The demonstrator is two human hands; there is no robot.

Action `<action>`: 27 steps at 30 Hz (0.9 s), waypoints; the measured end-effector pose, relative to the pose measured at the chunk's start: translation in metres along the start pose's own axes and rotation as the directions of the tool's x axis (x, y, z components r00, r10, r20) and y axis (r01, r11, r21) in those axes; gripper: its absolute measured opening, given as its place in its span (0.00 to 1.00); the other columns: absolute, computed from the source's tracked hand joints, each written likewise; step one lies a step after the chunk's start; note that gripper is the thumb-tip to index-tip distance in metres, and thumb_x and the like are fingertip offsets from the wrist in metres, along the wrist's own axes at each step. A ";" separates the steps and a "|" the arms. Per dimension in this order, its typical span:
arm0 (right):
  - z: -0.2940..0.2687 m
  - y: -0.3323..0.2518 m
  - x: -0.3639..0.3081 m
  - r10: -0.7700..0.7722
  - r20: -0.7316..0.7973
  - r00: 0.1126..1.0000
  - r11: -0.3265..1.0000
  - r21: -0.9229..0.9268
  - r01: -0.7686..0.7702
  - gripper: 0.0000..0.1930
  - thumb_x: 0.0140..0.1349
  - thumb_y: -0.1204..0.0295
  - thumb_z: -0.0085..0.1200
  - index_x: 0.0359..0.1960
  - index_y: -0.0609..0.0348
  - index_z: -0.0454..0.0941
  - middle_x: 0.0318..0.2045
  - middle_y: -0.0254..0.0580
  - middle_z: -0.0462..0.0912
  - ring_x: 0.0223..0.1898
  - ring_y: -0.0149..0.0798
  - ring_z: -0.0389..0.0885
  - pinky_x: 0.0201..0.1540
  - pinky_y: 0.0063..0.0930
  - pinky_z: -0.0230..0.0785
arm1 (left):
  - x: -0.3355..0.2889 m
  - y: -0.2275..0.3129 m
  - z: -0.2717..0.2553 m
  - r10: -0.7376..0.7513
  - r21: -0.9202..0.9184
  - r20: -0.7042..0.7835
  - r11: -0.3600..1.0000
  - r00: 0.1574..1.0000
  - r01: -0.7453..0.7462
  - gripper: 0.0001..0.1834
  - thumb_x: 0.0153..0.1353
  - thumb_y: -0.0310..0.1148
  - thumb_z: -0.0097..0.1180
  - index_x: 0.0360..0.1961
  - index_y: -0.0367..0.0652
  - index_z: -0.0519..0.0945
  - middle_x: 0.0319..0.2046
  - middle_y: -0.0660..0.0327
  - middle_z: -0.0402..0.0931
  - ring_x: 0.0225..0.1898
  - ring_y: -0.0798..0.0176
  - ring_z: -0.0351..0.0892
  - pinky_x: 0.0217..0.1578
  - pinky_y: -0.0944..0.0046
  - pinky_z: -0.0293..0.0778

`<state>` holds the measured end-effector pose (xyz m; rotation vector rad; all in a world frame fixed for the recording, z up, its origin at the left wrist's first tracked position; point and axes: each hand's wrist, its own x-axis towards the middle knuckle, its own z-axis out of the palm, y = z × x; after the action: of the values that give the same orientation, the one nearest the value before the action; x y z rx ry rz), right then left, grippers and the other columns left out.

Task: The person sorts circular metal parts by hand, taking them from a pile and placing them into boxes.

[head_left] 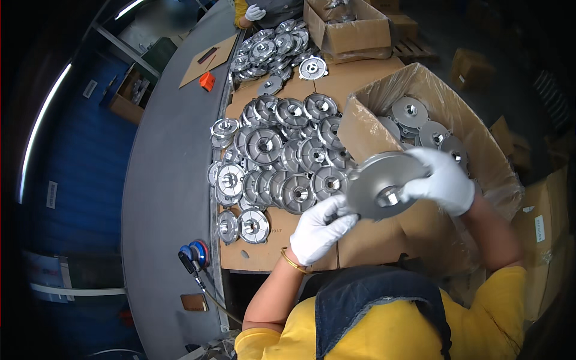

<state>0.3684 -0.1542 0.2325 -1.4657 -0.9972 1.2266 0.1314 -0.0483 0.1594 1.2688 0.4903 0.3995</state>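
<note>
A round grey metal end cover with a hole at its hub is held up in front of me, its plain face showing, slightly blurred. My right hand, in a white glove, grips its right side, with fingers near the hub. At the cover's lower left edge, my gloved left hand is closed in a pinch on the rim. Left of it, many similar covers lie in stacks, ribbed insides up. Beyond my right hand stands a plastic-lined carton with more covers, flat faces up.
A grey bench runs along the left, bearing a blue-and-red sander with a hose, a brown block and an orange holder. At the far end, a co-worker's gloved hand shows beside heaped covers and another carton.
</note>
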 end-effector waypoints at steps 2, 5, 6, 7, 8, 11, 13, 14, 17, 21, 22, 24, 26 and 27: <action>-0.022 0.001 -0.006 -0.082 -0.194 0.978 0.987 -0.151 0.053 0.24 0.45 0.77 0.58 0.48 0.68 0.74 0.37 0.40 0.82 0.40 0.29 0.79 0.45 0.23 0.71 | 0.007 -0.009 -0.017 0.330 0.776 0.056 0.580 0.942 -0.249 0.22 0.54 0.30 0.62 0.51 0.41 0.75 0.47 0.54 0.77 0.48 0.54 0.76 0.50 0.58 0.70; -0.090 0.032 -0.021 -0.194 -0.419 0.887 0.981 -0.108 0.164 0.24 0.50 0.74 0.56 0.50 0.69 0.72 0.41 0.40 0.79 0.42 0.30 0.77 0.47 0.23 0.68 | 0.024 -0.035 -0.059 0.521 0.948 0.067 0.233 0.851 -0.218 0.23 0.49 0.27 0.61 0.49 0.43 0.76 0.46 0.52 0.77 0.50 0.47 0.74 0.53 0.52 0.69; -0.109 0.037 -0.026 -0.207 -0.506 0.837 0.978 -0.120 0.169 0.23 0.51 0.73 0.57 0.50 0.69 0.73 0.41 0.39 0.80 0.42 0.29 0.76 0.47 0.23 0.68 | 0.029 -0.040 -0.079 0.542 0.965 0.100 0.152 0.835 -0.214 0.23 0.48 0.27 0.62 0.49 0.43 0.76 0.46 0.51 0.76 0.51 0.47 0.74 0.54 0.52 0.68; -0.134 0.046 -0.033 -0.209 -0.582 0.786 0.976 -0.172 0.132 0.22 0.51 0.73 0.58 0.49 0.68 0.73 0.40 0.38 0.80 0.41 0.29 0.76 0.46 0.23 0.68 | 0.031 -0.039 -0.090 0.574 0.981 0.118 0.060 0.810 -0.185 0.24 0.47 0.27 0.62 0.49 0.45 0.76 0.48 0.51 0.75 0.52 0.46 0.73 0.54 0.51 0.67; -0.158 0.054 -0.041 -0.216 -0.650 0.729 0.971 -0.223 0.089 0.22 0.51 0.73 0.58 0.49 0.67 0.74 0.40 0.37 0.80 0.41 0.28 0.76 0.46 0.23 0.68 | 0.033 -0.046 -0.107 0.599 0.998 0.051 0.009 0.799 -0.070 0.25 0.47 0.27 0.63 0.49 0.46 0.76 0.50 0.51 0.74 0.53 0.45 0.72 0.55 0.49 0.66; -0.209 0.074 -0.063 -0.180 -0.705 0.686 0.879 -0.428 -0.209 0.22 0.45 0.73 0.61 0.45 0.65 0.77 0.37 0.37 0.81 0.38 0.29 0.77 0.43 0.23 0.70 | 0.045 -0.051 -0.159 0.594 0.991 0.023 -0.122 0.804 0.062 0.32 0.42 0.30 0.67 0.53 0.46 0.74 0.54 0.45 0.70 0.56 0.41 0.68 0.55 0.47 0.66; -0.226 0.080 -0.071 0.036 -0.657 0.753 0.801 -0.431 -0.415 0.22 0.41 0.73 0.63 0.42 0.62 0.79 0.36 0.41 0.83 0.36 0.34 0.79 0.42 0.27 0.71 | 0.054 -0.046 -0.167 0.526 0.972 -0.078 -0.150 0.847 0.183 0.33 0.43 0.30 0.66 0.55 0.46 0.72 0.58 0.45 0.66 0.58 0.41 0.67 0.56 0.50 0.66; -0.229 0.079 -0.075 0.050 -0.678 0.733 0.800 -0.412 -0.436 0.22 0.41 0.73 0.63 0.42 0.62 0.79 0.36 0.41 0.83 0.36 0.34 0.79 0.42 0.27 0.71 | 0.060 -0.047 -0.173 0.488 0.959 -0.132 -0.157 0.863 0.236 0.34 0.44 0.30 0.66 0.56 0.45 0.71 0.60 0.46 0.64 0.58 0.42 0.67 0.55 0.52 0.67; -0.218 0.068 -0.054 0.395 -0.412 0.821 0.157 -0.850 -0.502 0.21 0.36 0.71 0.66 0.39 0.53 0.83 0.34 0.45 0.83 0.38 0.46 0.81 0.42 0.34 0.72 | 0.069 -0.060 -0.196 0.346 0.969 -0.190 -0.084 0.919 0.232 0.36 0.44 0.30 0.66 0.58 0.46 0.70 0.64 0.50 0.60 0.59 0.46 0.67 0.54 0.55 0.69; -0.218 0.109 -0.029 0.629 -0.301 0.716 -0.094 -0.944 -0.315 0.22 0.33 0.71 0.70 0.37 0.53 0.84 0.32 0.41 0.84 0.33 0.45 0.81 0.37 0.35 0.72 | 0.080 -0.079 -0.192 0.378 0.966 -0.230 -0.022 0.897 0.257 0.36 0.45 0.31 0.65 0.59 0.49 0.69 0.65 0.53 0.58 0.59 0.47 0.67 0.53 0.56 0.70; -0.223 0.112 -0.028 0.634 -0.302 0.712 -0.094 -0.944 -0.317 0.22 0.33 0.71 0.70 0.37 0.53 0.84 0.32 0.41 0.84 0.33 0.45 0.81 0.37 0.35 0.72 | 0.081 -0.077 -0.190 0.375 0.967 -0.220 -0.035 0.900 0.251 0.36 0.46 0.31 0.65 0.59 0.49 0.68 0.65 0.53 0.58 0.59 0.47 0.67 0.53 0.56 0.70; -0.228 0.114 -0.021 0.714 -0.256 0.651 -0.117 -0.961 -0.250 0.20 0.39 0.65 0.70 0.38 0.52 0.84 0.34 0.42 0.84 0.36 0.45 0.82 0.39 0.36 0.73 | 0.084 -0.072 -0.187 0.363 0.958 -0.236 -0.067 0.902 0.278 0.36 0.46 0.31 0.64 0.59 0.49 0.68 0.64 0.53 0.59 0.57 0.47 0.68 0.52 0.55 0.70; -0.227 0.114 -0.012 0.761 -0.169 0.626 -0.063 -0.980 -0.187 0.20 0.38 0.66 0.70 0.38 0.52 0.84 0.33 0.42 0.84 0.35 0.45 0.82 0.38 0.36 0.73 | 0.080 -0.070 -0.185 0.346 0.955 -0.259 -0.046 0.902 0.292 0.36 0.46 0.31 0.64 0.60 0.49 0.68 0.64 0.52 0.60 0.57 0.46 0.69 0.52 0.55 0.70; -0.227 0.112 -0.009 0.793 -0.094 0.602 -0.012 -0.990 -0.139 0.20 0.37 0.67 0.71 0.37 0.53 0.84 0.33 0.42 0.84 0.35 0.45 0.82 0.38 0.36 0.73 | 0.080 -0.071 -0.186 0.344 0.955 -0.263 -0.039 0.901 0.294 0.36 0.46 0.31 0.64 0.60 0.49 0.68 0.64 0.52 0.60 0.57 0.46 0.69 0.52 0.55 0.70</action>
<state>0.5926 -0.2233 0.1369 -2.8492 -1.9919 1.6611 0.0955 0.1261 0.0392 2.7618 1.3512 0.3139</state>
